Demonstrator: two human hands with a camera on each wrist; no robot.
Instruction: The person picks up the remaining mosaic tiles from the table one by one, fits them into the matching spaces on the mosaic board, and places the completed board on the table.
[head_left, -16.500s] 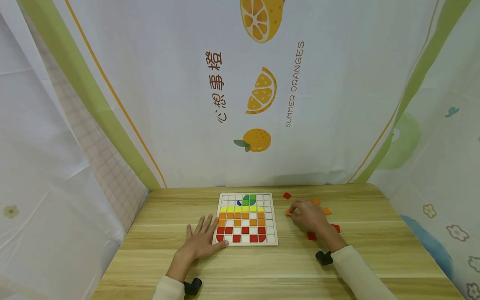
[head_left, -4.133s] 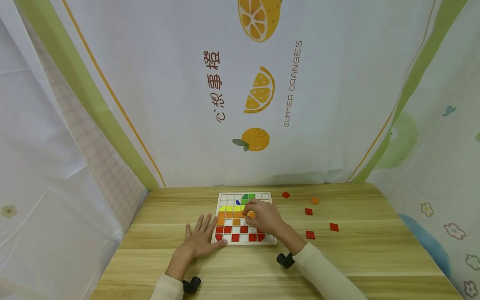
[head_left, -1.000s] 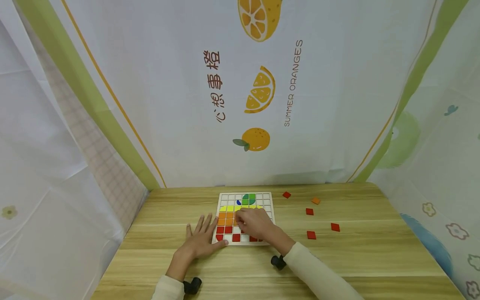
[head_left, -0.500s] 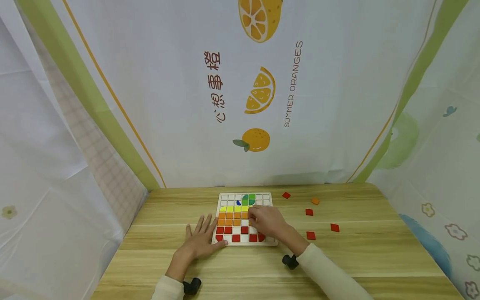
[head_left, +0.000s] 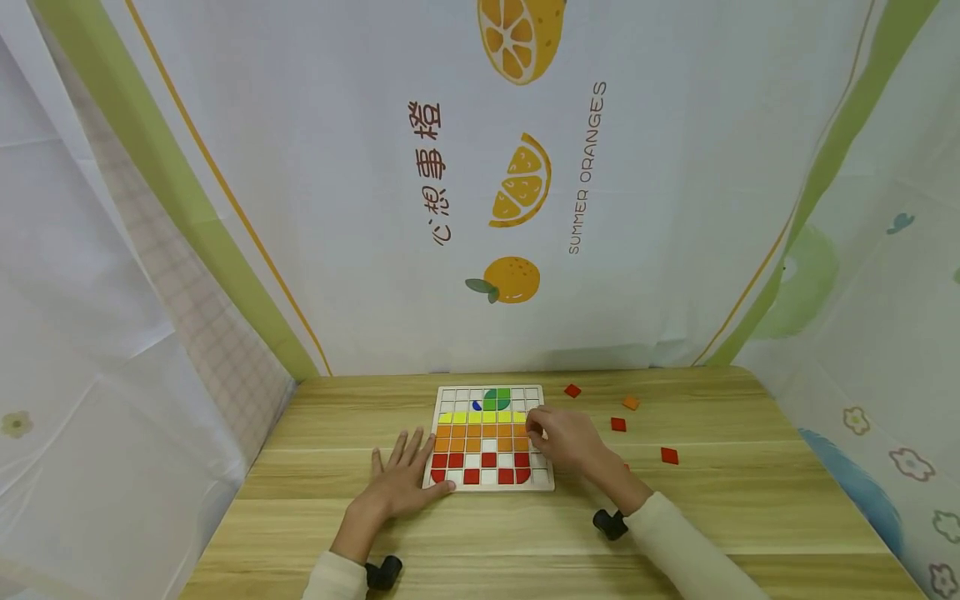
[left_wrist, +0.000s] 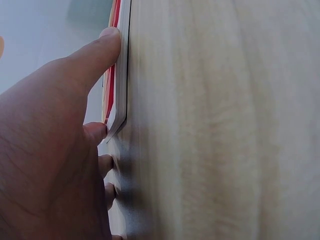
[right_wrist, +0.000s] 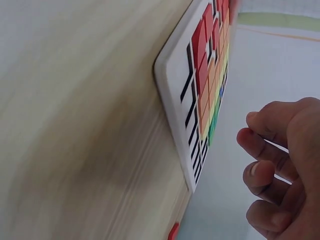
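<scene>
A white square-grid puzzle board (head_left: pixel 547 467) lies flat on the table, its cells partly filled with coloured tiles. Yellow, orange and red tiles form rows, with green pieces (head_left: pixel 497 400) and a small blue piece (head_left: pixel 476 406) above. One white cell shows within the lower orange row. My left hand (head_left: pixel 397 485) rests spread at the board's left edge, thumb on its near left corner. Over the board's right edge hovers my right hand (head_left: pixel 572 439), fingers loosely bent. In the right wrist view, nothing shows between the thumb and fingers of that right hand (right_wrist: pixel 287 165).
Loose tiles lie right of the board: an orange tile (head_left: pixel 631 402), a red tile (head_left: pixel 573 390) by the far edge, and several more red ones, one mostly hidden by my right wrist. A white curtain (head_left: pixel 360 250) printed with oranges hangs behind the wooden table (head_left: pixel 480 550).
Two loose orange tiles now sit in the board's orange rows. Within the last second, my right hand has moved rightward from the board's middle to its right edge. My left hand stays put.
</scene>
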